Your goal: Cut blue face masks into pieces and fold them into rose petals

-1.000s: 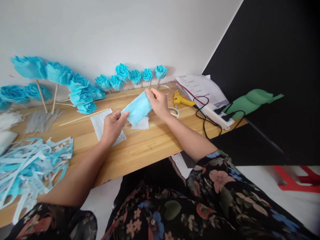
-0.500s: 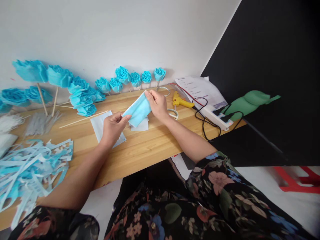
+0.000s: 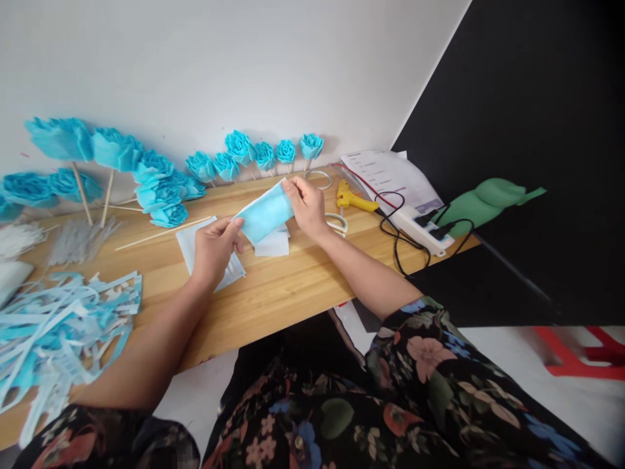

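A light-blue face mask (image 3: 266, 212), with a pale edge along its top, is stretched between my two hands above the table. My left hand (image 3: 215, 246) pinches its left end between thumb and fingers. At the opposite end, my right hand (image 3: 306, 205) grips the upper corner with its fingers closed. Underneath lie a few white squares (image 3: 273, 245), partly covered by the mask. A whitish flat mask (image 3: 229, 277) rests on the table below my left hand, which hides part of it.
Several blue fabric roses (image 3: 239, 146) on sticks line the wall. Cut strips (image 3: 73, 332) are heaped at left near thin clear sticks (image 3: 81, 241). Rightward are tape rolls (image 3: 336, 225), a yellow glue gun (image 3: 355, 198), a power strip (image 3: 424, 233) with black cables, and printed papers (image 3: 390, 176).
My left hand has shifted slightly left, and the mask is now pulled flatter and wider between both hands. My right hand has hardly moved.
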